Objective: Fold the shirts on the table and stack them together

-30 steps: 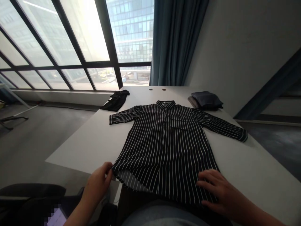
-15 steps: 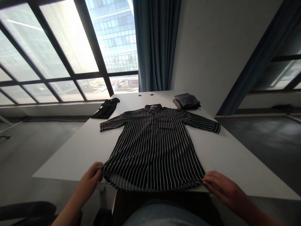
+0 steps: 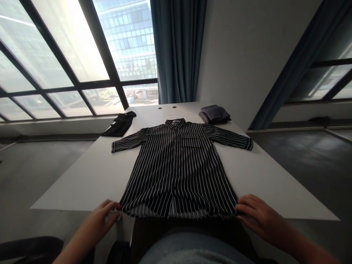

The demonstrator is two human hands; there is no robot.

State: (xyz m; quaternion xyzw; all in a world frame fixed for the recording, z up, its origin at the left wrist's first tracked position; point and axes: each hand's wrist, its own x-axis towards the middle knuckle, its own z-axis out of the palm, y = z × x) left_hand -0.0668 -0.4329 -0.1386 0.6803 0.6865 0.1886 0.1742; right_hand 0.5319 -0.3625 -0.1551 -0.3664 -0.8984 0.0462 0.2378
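A black shirt with white stripes (image 3: pixel 176 161) lies front side up on the white table, its collar at the far end and both sleeves spread out sideways. Its hem reaches the near table edge, where the front panels part in the middle and the lighter inside of the back shows. My left hand (image 3: pixel 103 216) pinches the hem's left corner between thumb and fingers. At the right corner, my right hand (image 3: pixel 258 214) is closed on the hem too.
The white table (image 3: pixel 82 176) stretches away toward a window and a blue curtain (image 3: pixel 178 51). Dark folded clothing (image 3: pixel 120 124) lies at its far left edge. A stack of folded grey clothes (image 3: pixel 216 113) sits at the far right.
The hem has come down flatter onto the table, and the front panels have parted more in the middle. My left hand has dropped slightly. The whole view has shifted a little.
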